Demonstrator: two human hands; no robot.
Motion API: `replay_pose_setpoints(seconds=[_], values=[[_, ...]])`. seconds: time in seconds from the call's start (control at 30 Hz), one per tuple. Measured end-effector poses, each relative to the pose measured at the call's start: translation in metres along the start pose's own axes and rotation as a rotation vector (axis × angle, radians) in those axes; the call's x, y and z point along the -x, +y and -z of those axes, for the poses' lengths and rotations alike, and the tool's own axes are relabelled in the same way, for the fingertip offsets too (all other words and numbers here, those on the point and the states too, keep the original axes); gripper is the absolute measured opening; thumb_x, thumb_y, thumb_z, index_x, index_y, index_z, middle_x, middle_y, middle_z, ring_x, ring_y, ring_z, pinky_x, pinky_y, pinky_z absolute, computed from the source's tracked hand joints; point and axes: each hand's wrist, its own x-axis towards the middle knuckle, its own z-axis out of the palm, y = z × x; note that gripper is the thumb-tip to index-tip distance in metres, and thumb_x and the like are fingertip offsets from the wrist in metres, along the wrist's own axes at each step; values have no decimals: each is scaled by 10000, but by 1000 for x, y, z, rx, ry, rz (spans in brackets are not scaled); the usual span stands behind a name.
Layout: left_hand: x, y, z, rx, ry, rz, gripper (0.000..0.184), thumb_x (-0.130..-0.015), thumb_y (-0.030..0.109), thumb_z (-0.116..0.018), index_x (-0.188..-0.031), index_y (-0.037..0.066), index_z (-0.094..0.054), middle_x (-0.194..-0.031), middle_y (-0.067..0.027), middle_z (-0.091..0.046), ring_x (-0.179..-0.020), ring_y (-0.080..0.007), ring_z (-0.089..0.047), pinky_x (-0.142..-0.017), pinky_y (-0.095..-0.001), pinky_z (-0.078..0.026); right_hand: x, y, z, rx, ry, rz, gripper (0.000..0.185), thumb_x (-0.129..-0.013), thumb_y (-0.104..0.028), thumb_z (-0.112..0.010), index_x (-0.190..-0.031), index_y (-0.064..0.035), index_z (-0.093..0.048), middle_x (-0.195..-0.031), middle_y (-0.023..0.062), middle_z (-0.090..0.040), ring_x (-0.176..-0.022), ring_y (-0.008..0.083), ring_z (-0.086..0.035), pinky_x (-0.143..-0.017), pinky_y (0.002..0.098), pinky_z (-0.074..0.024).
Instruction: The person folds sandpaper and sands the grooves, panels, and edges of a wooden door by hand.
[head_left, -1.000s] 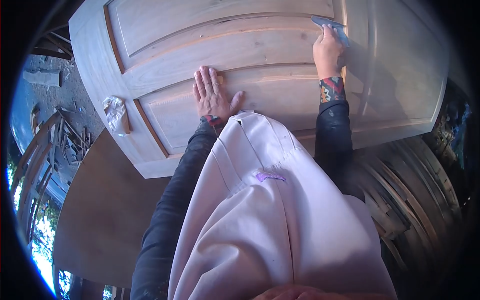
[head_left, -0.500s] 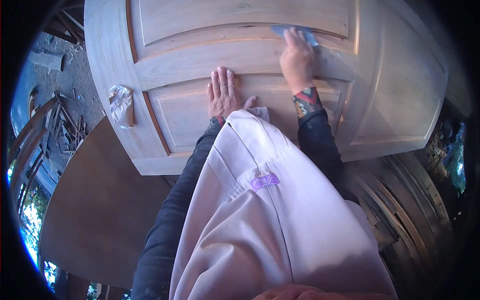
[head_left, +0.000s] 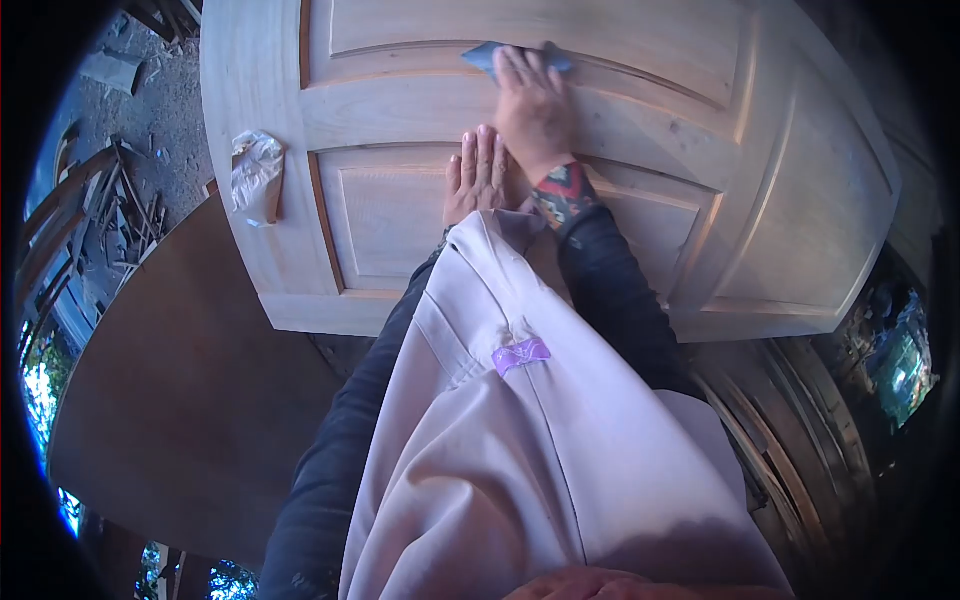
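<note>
A pale wooden panelled door [head_left: 390, 118] lies in front of me. Under the fingers of my right hand [head_left: 536, 118] is a blue-grey sheet of sandpaper [head_left: 483, 57], pressed against the edge of the upper panel's moulding. Part of the sheet is covered by the fingers. Lower down, my left hand [head_left: 477, 182] rests flat on the wood with its fingers stretched out and holds nothing. Its thumb side is partly hidden behind the right wrist and the light cloth of my shirt.
On the door's left side lies a crumpled clear plastic bag [head_left: 257, 178]. A large brown rounded board [head_left: 180, 400] is at the lower left, beyond it a pile of scrap wood [head_left: 125, 225]. Curved wooden pieces [head_left: 790, 430] are stacked at the lower right.
My right hand has slid left along the moulding with the sandpaper, closer to my left hand. The left hand stays flat on the door. The view has shifted slightly.
</note>
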Motion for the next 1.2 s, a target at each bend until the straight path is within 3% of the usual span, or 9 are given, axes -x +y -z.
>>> replay_pose_setpoints(seconds=[0.2,0.4,0.43,0.53,0.63,0.83,0.97,1.07,1.2], values=[[-2,6,15,72,-97,34,988,-759,595,-585,-1480,58,-175,-1562,-118,-78,-1444,-271,-49,-1143,-457,-102,54,156,41,214,209,-515,385,-865,-59,-464,-1238,27,-505,-1273,232,-528,-1195,390,-485,-992,473,-374],[1,-27,-42,-389,126,-146,988,-749,602,-581,-1482,75,-181,-1558,-117,-106,-1443,-274,-67,-1141,-459,-111,-8,-35,-39,-54,64,-56,387,-871,-155,-448,-1223,-27,-540,-1308,157,-529,-1230,304,-482,-1014,432,-368],[6,-32,-47,-467,158,-201,992,-745,607,-581,-1482,77,-181,-1557,-116,-109,-1443,-274,-71,-1141,-459,-111,-8,-27,-30,-82,42,-37,387,-875,-167,-446,-1228,-40,-542,-1306,135,-537,-1230,282,-486,-1010,432,-369],[-2,2,7,131,-84,29,992,-751,617,-572,-1483,76,-177,-1558,-115,-105,-1443,-274,-68,-1141,-462,-107,9,42,12,107,90,-91,378,-876,-143,-468,-1241,-81,-544,-1313,82,-543,-1231,249,-490,-996,447,-373],[0,4,6,65,-88,27,984,-765,630,-554,-1484,76,-173,-1561,-112,-87,-1444,-270,-50,-1142,-458,-104,30,124,42,178,211,-244,332,-847,-98,-556,-1173,-37,-578,-1313,210,-503,-1148,360,-524,-947,438,-434],[1,-2,8,99,-52,1,958,-778,620,-548,-1483,82,-187,-1561,-96,-102,-1444,-253,-67,-1139,-447,-111,-13,141,68,16,6,54,305,-826,-121,-651,-1120,-75,-581,-1137,163,-620,-982,314,-621,-811,378,-514],[0,-4,13,142,-59,-7,937,-789,606,-546,-1484,88,-190,-1562,-83,-109,-1444,-232,-74,-1140,-436,-117,-33,100,74,-284,-158,-42,264,-808,-139,-677,-1057,-84,-608,-988,71,-657,-814,251,-650,-705,317,-525],[0,-4,17,151,-82,-3,925,-793,600,-545,-1483,94,-194,-1561,-77,-117,-1443,-228,-84,-1140,-430,-121,-51,96,58,-152,-150,297,204,-786,-148,-668,-984,-128,-625,-924,46,-640,-766,270,-645,-684,356,-532],[3,-6,13,166,-55,-10,913,-795,595,-538,-1483,100,-198,-1561,-65,-125,-1441,-220,-95,-1144,-420,-107,-64,99,54,-118,-238,301,108,-777,-154,-664,-867,-124,-613,-850,47,-605,-736,261,-629,-647,347,-528]])
